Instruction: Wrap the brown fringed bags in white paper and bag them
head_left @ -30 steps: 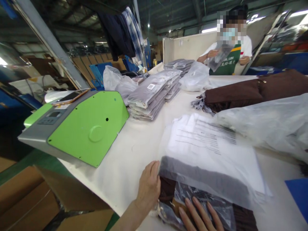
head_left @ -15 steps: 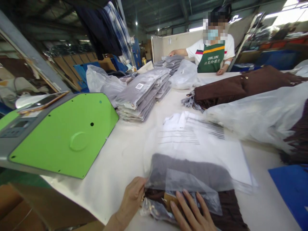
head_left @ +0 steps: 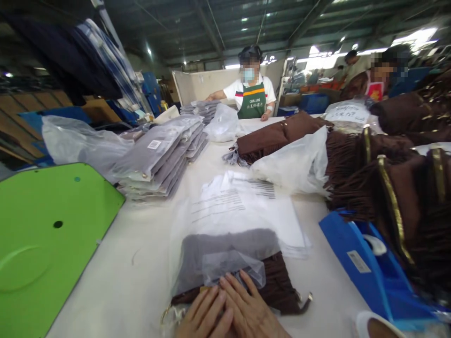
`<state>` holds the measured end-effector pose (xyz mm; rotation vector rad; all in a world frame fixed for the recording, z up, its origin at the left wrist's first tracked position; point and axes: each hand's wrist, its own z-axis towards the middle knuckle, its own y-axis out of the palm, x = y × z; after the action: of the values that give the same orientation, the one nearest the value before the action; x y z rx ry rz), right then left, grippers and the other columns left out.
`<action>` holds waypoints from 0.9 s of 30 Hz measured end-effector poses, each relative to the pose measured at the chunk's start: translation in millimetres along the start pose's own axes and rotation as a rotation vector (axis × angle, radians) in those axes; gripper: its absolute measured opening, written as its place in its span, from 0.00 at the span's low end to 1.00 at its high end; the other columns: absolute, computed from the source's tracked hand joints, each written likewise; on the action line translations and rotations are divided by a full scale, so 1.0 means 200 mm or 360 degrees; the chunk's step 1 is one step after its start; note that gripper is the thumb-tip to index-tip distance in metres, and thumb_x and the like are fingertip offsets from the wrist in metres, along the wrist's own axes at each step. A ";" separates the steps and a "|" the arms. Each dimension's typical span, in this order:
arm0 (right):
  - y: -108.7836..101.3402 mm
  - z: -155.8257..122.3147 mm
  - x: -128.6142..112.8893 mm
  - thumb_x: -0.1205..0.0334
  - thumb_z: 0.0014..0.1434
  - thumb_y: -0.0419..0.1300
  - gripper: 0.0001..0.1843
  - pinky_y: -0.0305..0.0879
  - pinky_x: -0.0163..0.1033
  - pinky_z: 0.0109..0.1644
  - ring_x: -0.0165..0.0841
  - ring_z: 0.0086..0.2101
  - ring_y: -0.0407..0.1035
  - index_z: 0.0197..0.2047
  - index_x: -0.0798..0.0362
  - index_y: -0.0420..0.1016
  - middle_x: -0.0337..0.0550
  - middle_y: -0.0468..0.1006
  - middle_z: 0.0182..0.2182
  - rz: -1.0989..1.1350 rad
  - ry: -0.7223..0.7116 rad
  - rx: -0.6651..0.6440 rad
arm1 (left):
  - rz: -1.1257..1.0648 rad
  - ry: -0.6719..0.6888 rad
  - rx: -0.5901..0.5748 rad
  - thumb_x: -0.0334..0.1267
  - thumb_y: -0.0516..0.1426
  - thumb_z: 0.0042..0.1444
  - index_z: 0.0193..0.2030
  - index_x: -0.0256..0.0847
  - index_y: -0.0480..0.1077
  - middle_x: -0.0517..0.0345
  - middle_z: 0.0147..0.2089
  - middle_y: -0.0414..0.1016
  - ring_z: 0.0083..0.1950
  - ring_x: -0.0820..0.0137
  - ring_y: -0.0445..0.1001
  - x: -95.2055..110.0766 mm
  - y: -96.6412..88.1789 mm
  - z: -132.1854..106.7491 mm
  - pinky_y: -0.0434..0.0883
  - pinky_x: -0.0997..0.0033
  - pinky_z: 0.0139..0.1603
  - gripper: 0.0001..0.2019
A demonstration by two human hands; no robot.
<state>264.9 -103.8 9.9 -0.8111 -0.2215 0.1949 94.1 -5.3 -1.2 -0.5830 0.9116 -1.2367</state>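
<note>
A brown fringed bag (head_left: 280, 281) lies at the front of the table, its far part inside a frosted plastic bag (head_left: 225, 241). My left hand (head_left: 206, 313) and my right hand (head_left: 248, 307) rest flat on its near part, side by side with fingers stretched out. Their fingertips touch the near edge of the clear plastic. Under the left hand is crumpled clear plastic, and a small tan piece peeks out by its fingers. Brown fringe and a strap end with a metal clip show to the right. Beyond lie white printed plastic bags (head_left: 243, 206).
At left stands a green machine (head_left: 31, 234). Packed grey bags (head_left: 158, 155) are stacked behind it. Brown fringed bags (head_left: 398, 188), a blue bin (head_left: 362, 263) and a tape roll (head_left: 377, 326) are on the right. A co-worker (head_left: 252, 94) stands across the table.
My left hand has let go of the plastic bag's left edge and now lies flat beside my right hand. The view has turned right, bringing more brown bags and the blue bin into sight.
</note>
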 end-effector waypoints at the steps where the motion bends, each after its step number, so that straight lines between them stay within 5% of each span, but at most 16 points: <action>1: -0.04 -0.01 0.03 0.65 0.62 0.47 0.16 0.58 0.43 0.59 0.32 0.51 0.65 0.46 0.56 0.72 0.41 0.77 0.46 0.0095 0.0015 -0.0007 | 0.0001 -0.0029 0.0015 0.31 0.48 0.60 0.47 0.47 0.71 0.59 0.46 0.76 0.54 0.68 0.69 0.00 0.02 0.02 0.56 0.61 0.64 0.14; 3: -0.12 -0.06 0.11 0.66 0.60 0.49 0.14 0.63 0.40 0.54 0.31 0.48 0.67 0.46 0.55 0.70 0.42 0.77 0.43 0.0242 0.0177 0.0015 | 0.0035 -0.0073 0.0042 0.34 0.47 0.61 0.48 0.46 0.71 0.57 0.46 0.76 0.54 0.68 0.68 0.00 0.04 0.03 0.50 0.59 0.66 0.14; 5: -0.16 -0.13 0.22 0.70 0.58 0.49 0.16 0.65 0.42 0.51 0.33 0.48 0.67 0.49 0.55 0.68 0.46 0.76 0.44 0.0177 0.0596 0.0075 | 0.0129 -0.0072 0.0016 0.34 0.46 0.62 0.49 0.46 0.71 0.56 0.48 0.75 0.55 0.67 0.67 0.00 0.06 0.03 0.44 0.57 0.68 0.16; 7: -0.15 -0.22 0.34 0.71 0.58 0.47 0.20 0.66 0.46 0.49 0.36 0.49 0.66 0.53 0.57 0.65 0.51 0.74 0.47 -0.0033 0.1065 0.0127 | 0.0254 -0.0021 -0.0027 0.33 0.45 0.61 0.50 0.44 0.71 0.55 0.50 0.74 0.58 0.66 0.64 0.00 0.08 0.03 0.42 0.55 0.68 0.17; 9: -0.10 -0.29 0.45 0.68 0.59 0.46 0.20 0.68 0.49 0.47 0.39 0.47 0.67 0.54 0.58 0.64 0.54 0.74 0.46 -0.0145 0.1299 0.0128 | 0.0347 0.0060 0.0000 0.37 0.44 0.62 0.49 0.41 0.71 0.51 0.54 0.71 0.62 0.62 0.59 -0.01 0.10 0.05 0.43 0.52 0.68 0.17; 14: 0.01 -0.32 0.54 0.64 0.63 0.45 0.14 0.71 0.39 0.37 0.33 0.33 0.72 0.39 0.53 0.72 0.43 0.78 0.31 -0.0025 0.1314 0.0121 | 0.0311 0.0162 0.0103 0.51 0.47 0.59 0.50 0.39 0.69 0.47 0.64 0.58 0.67 0.54 0.51 -0.05 0.15 0.09 0.43 0.50 0.68 0.22; 20: -0.11 -0.36 0.43 0.65 0.62 0.47 0.12 0.69 0.37 0.36 0.32 0.31 0.71 0.35 0.50 0.71 0.40 0.76 0.29 0.0111 0.1204 0.0073 | 0.0394 0.0065 0.0020 0.42 0.49 0.58 0.56 0.40 0.65 0.42 0.65 0.57 0.63 0.50 0.59 -0.02 0.21 0.04 0.48 0.43 0.64 0.20; 27: -0.26 -0.45 0.29 0.67 0.59 0.47 0.11 0.68 0.33 0.30 0.30 0.27 0.70 0.34 0.48 0.69 0.38 0.74 0.26 0.0243 0.1159 -0.0076 | 0.0531 0.0096 -0.0324 0.26 0.47 0.53 0.60 0.39 0.60 0.41 0.64 0.58 0.59 0.49 0.64 -0.05 0.13 0.10 0.66 0.53 0.51 0.26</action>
<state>349.5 -186.6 -6.0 -0.8977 0.5238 0.0283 124.6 9.8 -8.3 -0.5302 1.1435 -0.8710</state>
